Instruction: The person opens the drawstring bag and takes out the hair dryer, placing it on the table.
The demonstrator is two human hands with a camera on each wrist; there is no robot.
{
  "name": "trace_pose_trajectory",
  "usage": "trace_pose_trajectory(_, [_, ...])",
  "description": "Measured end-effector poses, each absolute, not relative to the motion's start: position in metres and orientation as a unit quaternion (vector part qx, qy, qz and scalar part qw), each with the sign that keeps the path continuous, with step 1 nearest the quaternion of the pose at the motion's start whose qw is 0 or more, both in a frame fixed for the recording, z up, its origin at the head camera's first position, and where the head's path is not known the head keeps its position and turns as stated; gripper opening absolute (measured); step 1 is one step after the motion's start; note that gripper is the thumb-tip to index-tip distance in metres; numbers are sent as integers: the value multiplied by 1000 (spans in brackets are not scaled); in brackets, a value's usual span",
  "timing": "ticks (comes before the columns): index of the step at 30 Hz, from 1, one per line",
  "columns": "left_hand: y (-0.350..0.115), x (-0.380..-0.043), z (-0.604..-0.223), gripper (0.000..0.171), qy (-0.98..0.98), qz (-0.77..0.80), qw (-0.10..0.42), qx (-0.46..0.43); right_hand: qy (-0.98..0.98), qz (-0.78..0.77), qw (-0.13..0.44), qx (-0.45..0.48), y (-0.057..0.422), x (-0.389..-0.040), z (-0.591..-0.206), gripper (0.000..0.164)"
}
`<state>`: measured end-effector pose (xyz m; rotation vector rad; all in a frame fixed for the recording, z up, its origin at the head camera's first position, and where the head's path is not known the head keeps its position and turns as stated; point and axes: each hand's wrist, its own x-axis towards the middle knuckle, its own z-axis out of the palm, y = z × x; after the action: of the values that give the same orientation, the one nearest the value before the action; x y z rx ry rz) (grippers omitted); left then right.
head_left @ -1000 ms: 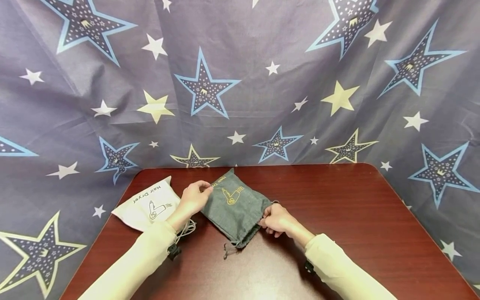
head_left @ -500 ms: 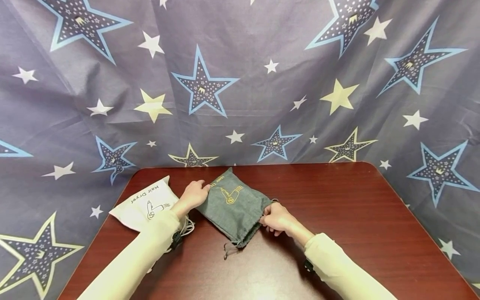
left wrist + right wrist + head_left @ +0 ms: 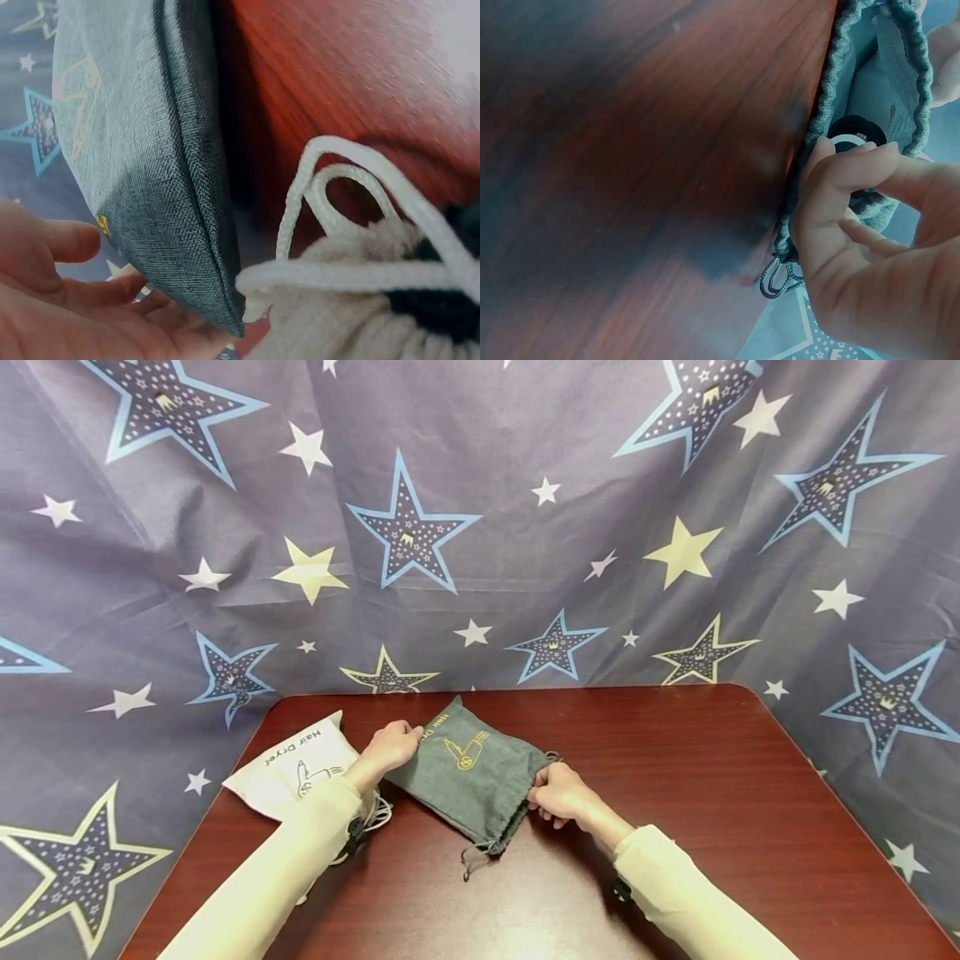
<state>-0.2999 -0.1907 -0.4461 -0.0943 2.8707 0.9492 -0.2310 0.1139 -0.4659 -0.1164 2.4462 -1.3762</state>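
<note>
A dark grey drawstring bag (image 3: 468, 777) with yellow "Hair Dryer" print lies angled on the table, its gathered mouth toward the near right. My left hand (image 3: 392, 746) grips the bag's far left edge, the thumb on the printed side and the fingers beneath the corner. At the opposite end, my right hand (image 3: 562, 793) pinches at the gathered rim (image 3: 831, 79). Inside the mouth shows a dark, rounded end with a pale ring (image 3: 859, 127); my fingers hide part of it. A white drawstring bag (image 3: 288, 764) with similar print lies beyond my left forearm.
White cord (image 3: 352, 150) loops from the white bag beside my left wrist. Reddish-brown wooden table (image 3: 697, 777) extends to the right of the grey bag. A star-patterned cloth (image 3: 480, 527) hangs behind the table's far edge. The grey bag's dark cord (image 3: 467, 864) trails at the front.
The grey bag's closed end has shifted slightly left and its mouth slightly right, spreading the cloth wider. My right hand moved right with the mouth. My left forearm now covers more of the white bag.
</note>
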Motion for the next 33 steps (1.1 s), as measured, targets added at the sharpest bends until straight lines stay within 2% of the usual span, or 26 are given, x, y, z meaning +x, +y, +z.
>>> trace_pose_trajectory(8, [-193, -310, -445, 37, 933, 351, 74, -36, 860, -484, 160, -38, 113, -229, -463, 22])
trace_pose_trajectory(18, [-194, -312, -448, 22, 924, 376, 41, -46, 861, -483, 157, -37, 113, -229, -464, 27])
trace_pose_trajectory(33, [-193, -310, -447, 19, 931, 360, 32, -48, 860, -483, 160, -39, 117, -228, -460, 27])
